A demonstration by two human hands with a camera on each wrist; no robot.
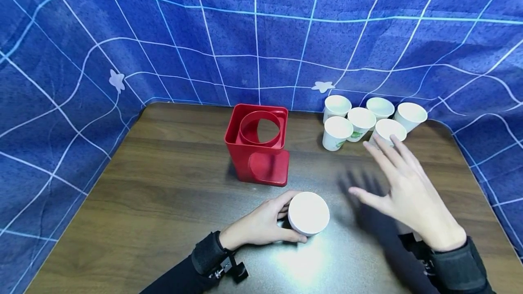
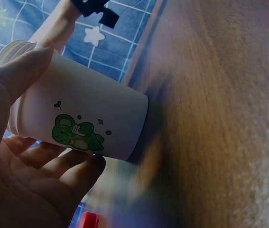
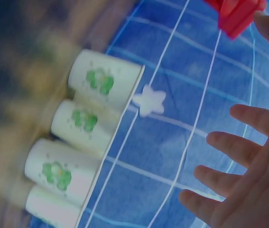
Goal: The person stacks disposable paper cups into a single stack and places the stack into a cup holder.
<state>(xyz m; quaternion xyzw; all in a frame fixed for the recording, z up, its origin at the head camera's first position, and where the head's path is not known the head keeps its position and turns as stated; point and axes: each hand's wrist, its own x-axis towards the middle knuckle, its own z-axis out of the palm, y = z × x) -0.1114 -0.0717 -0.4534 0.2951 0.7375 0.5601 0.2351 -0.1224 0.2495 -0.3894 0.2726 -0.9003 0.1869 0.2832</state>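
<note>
**1 cup held, 6 more standing at the back**

6 cups (image 1: 369, 121) stand clustered at the far right of the counter (image 1: 163, 185), close to the blue cloth (image 1: 122, 35). The left hand (image 1: 261, 226) rests on the counter near its front edge, fingers (image 2: 79, 173) and thumb curled round 1 cup (image 1: 308, 213) that stands upright; the left wrist view shows a green print on its side. The right hand (image 1: 408, 189) hovers above the counter, fingers (image 3: 234, 147) spread wide and holding nothing, between the held cup and the cluster. A red holder (image 1: 258, 144) with a round opening on top stands just behind the held cup.
</note>
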